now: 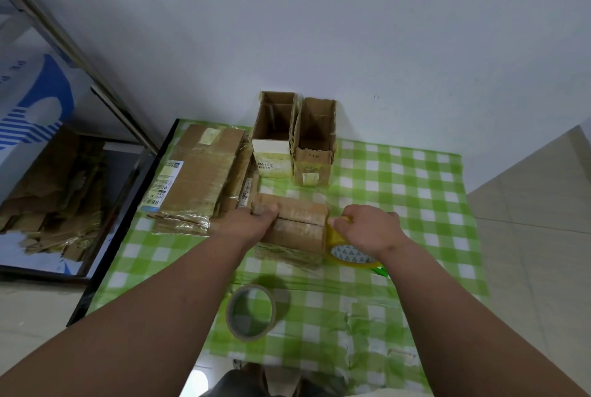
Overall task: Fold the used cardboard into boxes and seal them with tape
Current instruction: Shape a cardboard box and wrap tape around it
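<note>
Head view: spare tape roll lies nearest on the green-checked table. Beyond it, cardboard box lies mid-table, long axis left-right; left hand clasps its left end, right hand grips yellow tape roll at its right end. Farther back, two open boxes stand upright, one marked "118"; flat cardboard stack beside them, label print unreadable.

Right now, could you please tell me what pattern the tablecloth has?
The tablecloth is green-and-white checked, seen best in the head view.
</note>
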### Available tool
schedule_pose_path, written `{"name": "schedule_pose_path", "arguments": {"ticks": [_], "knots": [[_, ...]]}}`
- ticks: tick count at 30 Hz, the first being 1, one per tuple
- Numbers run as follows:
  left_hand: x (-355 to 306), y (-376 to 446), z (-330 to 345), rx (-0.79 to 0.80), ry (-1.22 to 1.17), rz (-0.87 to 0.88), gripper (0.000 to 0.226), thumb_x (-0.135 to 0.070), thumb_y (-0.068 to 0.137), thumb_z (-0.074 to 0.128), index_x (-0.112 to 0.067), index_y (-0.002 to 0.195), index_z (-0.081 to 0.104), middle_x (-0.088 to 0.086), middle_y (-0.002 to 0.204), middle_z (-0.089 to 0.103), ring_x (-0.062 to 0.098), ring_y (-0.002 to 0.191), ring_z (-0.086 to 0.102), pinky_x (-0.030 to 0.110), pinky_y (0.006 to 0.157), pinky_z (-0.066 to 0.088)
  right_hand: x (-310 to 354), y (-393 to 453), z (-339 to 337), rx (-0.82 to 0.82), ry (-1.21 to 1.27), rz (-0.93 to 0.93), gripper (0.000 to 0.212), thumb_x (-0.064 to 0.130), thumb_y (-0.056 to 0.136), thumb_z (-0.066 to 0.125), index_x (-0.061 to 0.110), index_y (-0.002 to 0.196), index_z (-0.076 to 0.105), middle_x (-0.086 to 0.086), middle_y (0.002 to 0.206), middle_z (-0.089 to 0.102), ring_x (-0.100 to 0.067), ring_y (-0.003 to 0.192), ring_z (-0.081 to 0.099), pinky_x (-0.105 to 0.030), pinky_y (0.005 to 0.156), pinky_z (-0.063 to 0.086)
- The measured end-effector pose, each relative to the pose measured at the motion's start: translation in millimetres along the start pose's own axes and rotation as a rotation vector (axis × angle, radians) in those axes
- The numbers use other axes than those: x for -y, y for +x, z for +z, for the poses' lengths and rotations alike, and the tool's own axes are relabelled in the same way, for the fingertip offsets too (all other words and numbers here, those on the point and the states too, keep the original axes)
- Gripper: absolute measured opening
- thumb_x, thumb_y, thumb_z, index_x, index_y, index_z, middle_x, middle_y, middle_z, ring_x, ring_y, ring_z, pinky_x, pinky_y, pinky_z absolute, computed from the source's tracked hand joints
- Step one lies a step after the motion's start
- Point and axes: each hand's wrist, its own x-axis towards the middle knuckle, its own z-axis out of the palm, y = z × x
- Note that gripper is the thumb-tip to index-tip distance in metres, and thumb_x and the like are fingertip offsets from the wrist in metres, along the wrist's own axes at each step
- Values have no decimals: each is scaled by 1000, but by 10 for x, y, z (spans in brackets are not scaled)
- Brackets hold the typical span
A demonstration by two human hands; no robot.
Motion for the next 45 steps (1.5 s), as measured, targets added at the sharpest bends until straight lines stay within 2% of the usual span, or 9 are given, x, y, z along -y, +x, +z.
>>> {"name": "schedule_pose_path", "arguments": {"ticks": [4, 8, 12, 21, 24, 28, 36, 41, 45], "knots": [[12, 12, 69, -96, 157, 71, 63, -53, 95, 54, -2, 133, 54, 17, 133, 56, 35, 121, 53, 38, 95, 44, 6, -48, 27, -38, -26, -6, 47, 61, 99, 28, 25, 86, 54, 4, 85, 59, -23, 104, 60, -46, 100, 28], [20, -11, 75, -102, 193, 83, 65, -52, 99, 46, -1, 139, 49, 20, 140, 51, 37, 126, 49, 40, 99, 42, 60, -64, 74, -46, -94, 74, 78, 88, 81, 23, 20, 96, 61, 3, 91, 65, -21, 101, 59, -54, 106, 25], [-9, 1, 66, -116, 138, 50, 61, -45, 106, 24, 1, 134, 53, 23, 138, 51, 38, 124, 49, 43, 104, 41, 116, 24, 32, -8, -68, 116, 67, 85, 80, 34, 23, 86, 59, 7, 84, 60, -19, 90, 52, -51, 102, 27], [-31, -6, 59, -118, 52, 0, 59, -44, 106, 28, 3, 130, 54, 24, 137, 51, 38, 124, 48, 44, 107, 39, 100, 62, -8, 49, -58, 89, 59, 72, 92, 29, 23, 85, 61, 4, 93, 62, -22, 105, 57, -51, 102, 26], [52, -18, 136, -100, 187, 76, 71, -63, 93, 48, -9, 139, 49, 14, 140, 53, 33, 128, 49, 34, 99, 39, 217, 44, -10, 63, -105, 130, 69, 86, 78, 33, 22, 83, 58, 7, 94, 63, -21, 106, 57, -54, 110, 19], [106, 42, 157, -110, 216, 107, 72, -65, 82, 64, -16, 134, 53, 5, 131, 60, 27, 122, 55, 28, 84, 36, 290, -2, 33, 39, -122, 130, 62, 88, 75, 38, 27, 73, 47, 6, 86, 54, -21, 112, 57, -54, 113, 17], [117, 48, 95, -66, 54, 104, 57, -47, 103, 38, -7, 142, 47, 17, 143, 49, 35, 129, 46, 37, 99, 38, 189, 58, -9, 131, -20, 82, 57, 65, 97, 25, 21, 73, 53, 3, 86, 59, -23, 101, 55, -55, 111, 20], [22, -2, 136, -149, 238, 101, 71, -59, 101, 29, -1, 134, 53, 20, 136, 54, 36, 125, 51, 37, 97, 40, 313, -47, 84, -23, -91, 129, 79, 88, 81, 10, 24, 65, 52, 4, 69, 51, -22, 99, 58, -57, 112, 16], [-15, 77, 119, -195, 282, 84, 70, -54, 103, 23, 2, 124, 61, 25, 126, 59, 38, 115, 55, 39, 92, 43, 361, -16, 79, -74, -145, 74, 72, 77, 91, 11, 23, 62, 48, 3, 65, 49, -24, 97, 61, -54, 111, 17]]}}
